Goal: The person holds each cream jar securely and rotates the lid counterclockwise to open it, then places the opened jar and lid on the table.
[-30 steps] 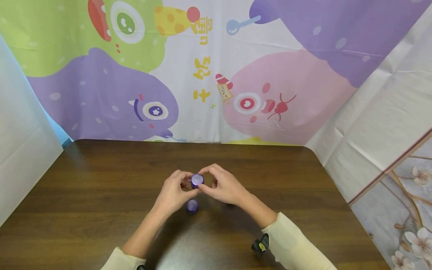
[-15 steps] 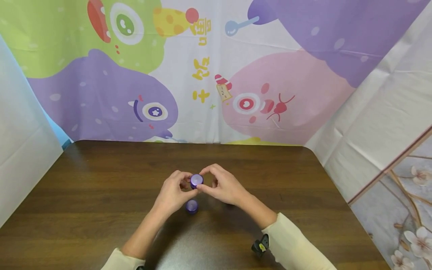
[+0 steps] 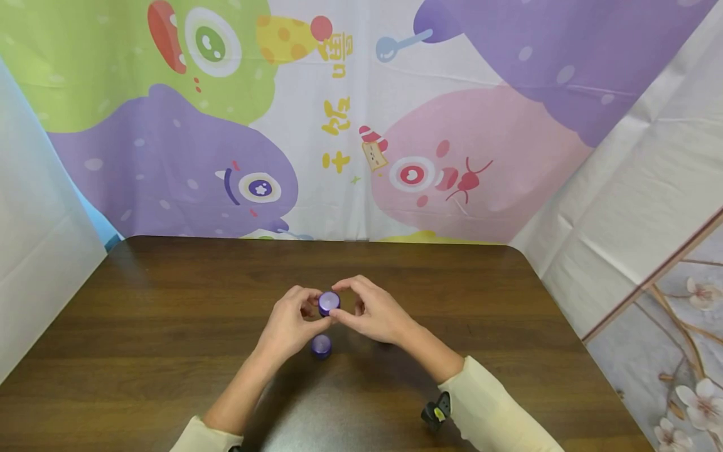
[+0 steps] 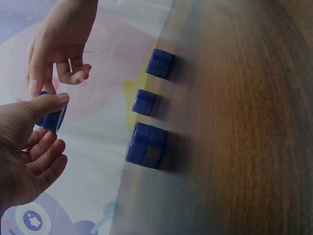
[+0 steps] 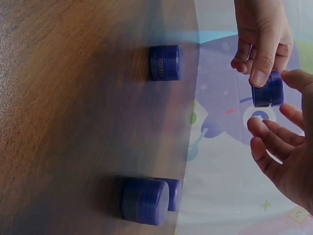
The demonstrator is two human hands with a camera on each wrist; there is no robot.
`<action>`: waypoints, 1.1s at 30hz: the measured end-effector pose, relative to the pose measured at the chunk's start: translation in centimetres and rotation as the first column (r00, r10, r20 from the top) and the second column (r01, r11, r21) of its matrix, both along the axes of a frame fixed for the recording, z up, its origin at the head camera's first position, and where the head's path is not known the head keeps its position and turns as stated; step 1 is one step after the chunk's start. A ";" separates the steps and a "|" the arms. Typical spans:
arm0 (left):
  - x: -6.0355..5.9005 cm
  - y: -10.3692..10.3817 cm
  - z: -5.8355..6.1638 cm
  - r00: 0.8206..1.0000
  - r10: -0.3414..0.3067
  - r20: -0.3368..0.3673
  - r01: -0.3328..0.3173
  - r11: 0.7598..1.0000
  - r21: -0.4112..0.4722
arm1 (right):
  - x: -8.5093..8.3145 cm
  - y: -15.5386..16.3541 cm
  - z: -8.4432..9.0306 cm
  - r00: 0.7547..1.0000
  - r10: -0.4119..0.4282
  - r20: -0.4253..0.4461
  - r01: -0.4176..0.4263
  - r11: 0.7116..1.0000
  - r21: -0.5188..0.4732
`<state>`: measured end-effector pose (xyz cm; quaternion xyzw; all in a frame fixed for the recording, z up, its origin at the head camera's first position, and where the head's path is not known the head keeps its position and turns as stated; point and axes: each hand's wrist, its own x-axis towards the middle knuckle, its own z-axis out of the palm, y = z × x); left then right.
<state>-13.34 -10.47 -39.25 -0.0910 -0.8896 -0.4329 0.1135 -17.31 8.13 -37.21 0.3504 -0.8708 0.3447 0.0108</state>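
A small purple jar (image 3: 329, 302) with a pale, shiny top is held above the table between both hands. My left hand (image 3: 288, 322) grips its left side, the thumb lying across the jar in the left wrist view. From the other side my right hand (image 3: 377, 312) pinches it near the top between thumb and index finger. Its other fingers are loosely curled and free of the jar. Below the hands a second purple jar (image 3: 321, 346) stands on the table. The left wrist view shows a large jar (image 4: 146, 145) and two smaller jars, a middle one (image 4: 145, 102) and a far one (image 4: 160, 63).
The brown wooden table (image 3: 169, 326) reaches back to a cartoon-printed cloth (image 3: 333, 207). White cloth (image 3: 610, 207) hangs at the right, beside a flower-patterned panel (image 3: 678, 351). A black device (image 3: 436, 411) sits at the right sleeve.
Both hands stay around the same jar in almost the same place. The right index fingertip shifts slightly at the jar's edge. The standing jar has not moved.
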 end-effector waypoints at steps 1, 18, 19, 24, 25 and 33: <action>0.0 0.0 0.0 1.000 0.001 0.002 -0.001 1.000 0.002 | 0.0 0.0 0.0 1.000 -0.002 0.000 0.002 1.000 -0.001; -0.2 0.0 -0.3 1.000 -0.009 0.017 0.009 1.000 0.000 | -0.2 -0.1 -0.2 1.000 0.015 -0.016 -0.015 1.000 0.000; -0.2 0.0 -0.3 1.000 -0.009 0.017 0.009 1.000 0.000 | -0.2 -0.1 -0.2 1.000 0.011 -0.015 -0.011 1.000 -0.001; -0.3 0.0 -0.3 1.000 -0.005 0.021 0.004 1.000 0.009 | -0.4 -0.2 -0.3 1.000 0.016 -0.023 -0.016 1.000 -0.001; -0.3 0.0 -0.3 1.000 -0.005 0.019 0.005 1.000 0.012 | -0.4 -0.2 -0.3 0.999 0.020 -0.025 -0.020 1.000 0.000; -0.3 0.0 -0.4 1.000 -0.006 0.022 0.006 1.000 0.012 | -0.3 -0.2 -0.3 1.000 0.019 0.003 -0.019 1.000 0.022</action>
